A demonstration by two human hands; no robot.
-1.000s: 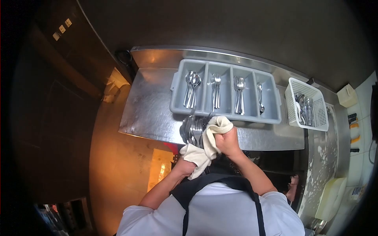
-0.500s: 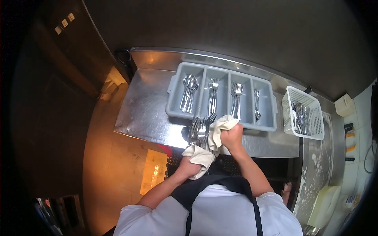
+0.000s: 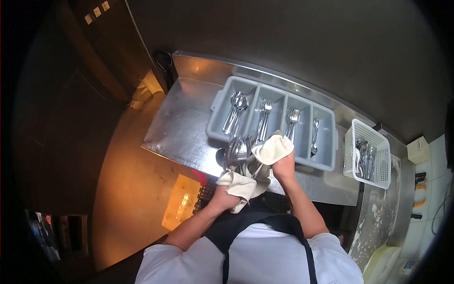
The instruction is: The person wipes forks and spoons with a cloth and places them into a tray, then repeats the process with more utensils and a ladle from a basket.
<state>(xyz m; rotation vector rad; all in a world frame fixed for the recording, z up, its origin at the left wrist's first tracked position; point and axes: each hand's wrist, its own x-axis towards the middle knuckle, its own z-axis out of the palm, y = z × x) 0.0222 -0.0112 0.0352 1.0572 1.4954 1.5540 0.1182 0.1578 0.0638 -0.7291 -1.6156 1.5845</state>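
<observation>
My left hand is closed around a bundle of cutlery, with an off-white cloth between palm and metal. The bundle, with fork heads showing, points up and away from me in front of the tray. Just to its right, my right hand is closed on another part of the cloth, bunched over the end of a utensil whose kind is hidden; a thin metal shaft shows below it. Beyond both hands lies a grey cutlery tray with spoons, forks, more forks and small spoons in separate compartments.
A white perforated basket holding mixed cutlery stands right of the tray on the steel counter. A wet steel surface runs along the right. Knives hang on the wall there. A yellow crate is on the floor at left.
My right hand and its cloth have lifted slightly, and the cloth now covers a utensil's end. The fork bundle has tilted. The whole view has turned a little.
</observation>
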